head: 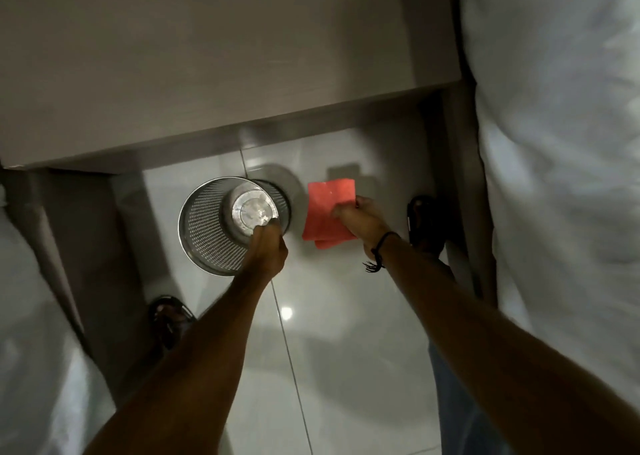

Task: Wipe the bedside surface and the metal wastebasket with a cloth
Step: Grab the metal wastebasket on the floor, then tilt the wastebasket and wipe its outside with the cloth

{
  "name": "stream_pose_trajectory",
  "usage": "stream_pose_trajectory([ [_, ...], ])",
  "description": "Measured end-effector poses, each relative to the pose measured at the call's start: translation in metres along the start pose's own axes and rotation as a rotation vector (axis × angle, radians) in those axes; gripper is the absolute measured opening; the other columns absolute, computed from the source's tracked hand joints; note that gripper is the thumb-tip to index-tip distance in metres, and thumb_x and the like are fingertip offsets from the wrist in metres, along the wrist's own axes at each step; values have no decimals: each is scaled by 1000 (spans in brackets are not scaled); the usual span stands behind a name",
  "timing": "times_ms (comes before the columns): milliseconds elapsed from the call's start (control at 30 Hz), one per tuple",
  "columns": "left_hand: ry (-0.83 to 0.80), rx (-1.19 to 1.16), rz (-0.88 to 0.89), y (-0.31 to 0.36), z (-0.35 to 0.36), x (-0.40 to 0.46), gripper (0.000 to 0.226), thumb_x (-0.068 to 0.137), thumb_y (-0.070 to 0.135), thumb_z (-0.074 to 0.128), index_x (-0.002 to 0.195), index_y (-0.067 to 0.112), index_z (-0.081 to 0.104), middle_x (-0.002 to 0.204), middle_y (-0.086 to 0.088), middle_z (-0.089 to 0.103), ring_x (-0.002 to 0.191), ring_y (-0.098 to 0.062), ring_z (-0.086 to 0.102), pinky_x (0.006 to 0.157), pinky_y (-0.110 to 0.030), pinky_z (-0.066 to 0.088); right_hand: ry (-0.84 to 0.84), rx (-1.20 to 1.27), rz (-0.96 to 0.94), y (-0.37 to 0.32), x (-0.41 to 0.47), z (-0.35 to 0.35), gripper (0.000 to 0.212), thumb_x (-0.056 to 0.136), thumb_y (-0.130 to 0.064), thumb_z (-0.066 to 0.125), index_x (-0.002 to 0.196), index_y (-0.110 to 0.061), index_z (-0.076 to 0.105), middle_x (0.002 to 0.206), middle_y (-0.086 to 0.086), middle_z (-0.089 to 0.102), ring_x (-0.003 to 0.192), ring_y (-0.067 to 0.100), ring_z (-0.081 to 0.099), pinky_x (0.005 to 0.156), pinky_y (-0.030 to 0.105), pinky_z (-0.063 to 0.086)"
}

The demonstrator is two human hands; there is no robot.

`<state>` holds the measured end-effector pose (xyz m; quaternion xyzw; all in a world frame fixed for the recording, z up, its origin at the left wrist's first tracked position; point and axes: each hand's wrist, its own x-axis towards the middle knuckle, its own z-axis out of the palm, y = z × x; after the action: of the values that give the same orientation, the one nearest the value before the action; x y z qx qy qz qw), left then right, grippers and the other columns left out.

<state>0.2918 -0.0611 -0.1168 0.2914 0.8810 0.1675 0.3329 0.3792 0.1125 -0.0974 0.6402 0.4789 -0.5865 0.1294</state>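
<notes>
A perforated metal wastebasket (211,226) hangs tilted above the glossy floor, its open mouth turned toward me and its shiny bottom visible inside. My left hand (266,250) grips its rim at the lower right. To the right, my right hand (360,224) holds a folded red cloth (327,212) that hangs down beside the wastebasket without touching it. The bedside surface (207,67) is a pale wooden top spreading across the upper half of the view, just beyond both hands.
White bedding (561,143) fills the right side, and more white bedding (31,316) lies at the left. The tiled floor (329,333) runs between them. My sandalled feet (171,319) stand on it, one left, one by the right bed frame.
</notes>
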Motion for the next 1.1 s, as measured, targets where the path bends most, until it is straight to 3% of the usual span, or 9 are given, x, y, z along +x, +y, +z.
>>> stream_pose_trajectory([
  [200, 50, -454, -397, -45, -65, 0, 28, 97, -4, 55, 99, 19, 70, 105, -2, 69, 89, -16, 67, 74, -30, 59, 18, -138, -204, -12, -26, 43, 18, 79, -10, 66, 92, -10, 79, 74, 2, 68, 65, 18, 66, 63, 26, 55],
  [267, 41, -714, -547, -72, -82, -11, 32, 97, -8, 54, 104, 18, 69, 108, -3, 73, 89, -18, 73, 62, -25, 64, -2, -214, -313, -9, -41, 70, 14, 79, -10, 68, 89, -10, 78, 71, 1, 68, 52, 3, 64, 47, 15, 53],
  [333, -3, -904, -593, -87, -87, -17, 38, 95, -15, 50, 109, 14, 70, 101, -2, 81, 90, -24, 79, 65, -31, 67, 9, -297, -426, -4, -53, 93, 7, 79, -12, 69, 79, -9, 75, 68, 1, 68, 45, -1, 59, 41, 14, 49],
  [467, -44, -1071, -591, -102, -89, -17, 47, 93, -18, 46, 124, 11, 66, 93, 3, 84, 95, -26, 80, 76, -37, 68, -5, -495, -646, 10, -73, 133, 18, 86, -23, 67, 76, -8, 70, 75, 12, 71, 63, 25, 65, 59, 32, 58],
  [667, 56, -1318, -701, -98, -89, -20, 43, 107, 6, 39, 147, 18, 49, 127, -15, 74, 120, -32, 69, 101, -49, 57, -72, -711, -955, 43, -84, 169, 35, 95, -25, 57, 124, -13, 72, 128, 9, 69, 117, 26, 63, 99, 36, 55],
  [767, 32, -1363, -658, -97, -88, -26, 43, 110, 36, 31, 130, 23, 66, 124, -14, 76, 124, -34, 66, 93, -43, 59, -9, -768, -913, 37, -75, 184, 46, 95, -36, 51, 137, -21, 61, 137, 10, 61, 127, 30, 55, 105, 44, 51],
  [900, -68, -1464, -631, -103, -79, -32, 68, 102, 66, 16, 120, 29, 70, 115, -3, 81, 108, -25, 76, 76, -38, 66, -112, -719, -895, 15, -58, 196, 49, 91, -23, 64, 140, -19, 60, 149, 10, 55, 144, 32, 45, 119, 53, 40],
  [1000, 75, -1649, -726, -117, -75, -27, 86, 96, 75, 10, 124, 17, 67, 118, -12, 79, 113, -29, 74, 93, -47, 60, -265, -844, -1091, 33, -57, 186, 47, 95, -19, 62, 142, -12, 60, 155, 13, 52, 151, 32, 39, 126, 52, 30],
  [1100, 234, -1723, -804, -125, -68, -23, 91, 92, 80, 14, 126, 17, 70, 129, -20, 73, 117, -33, 71, 104, -50, 50, -332, -882, -1061, 58, -63, 170, 55, 96, -21, 65, 148, -13, 51, 162, 11, 42, 156, 31, 29, 125, 53, 32],
])
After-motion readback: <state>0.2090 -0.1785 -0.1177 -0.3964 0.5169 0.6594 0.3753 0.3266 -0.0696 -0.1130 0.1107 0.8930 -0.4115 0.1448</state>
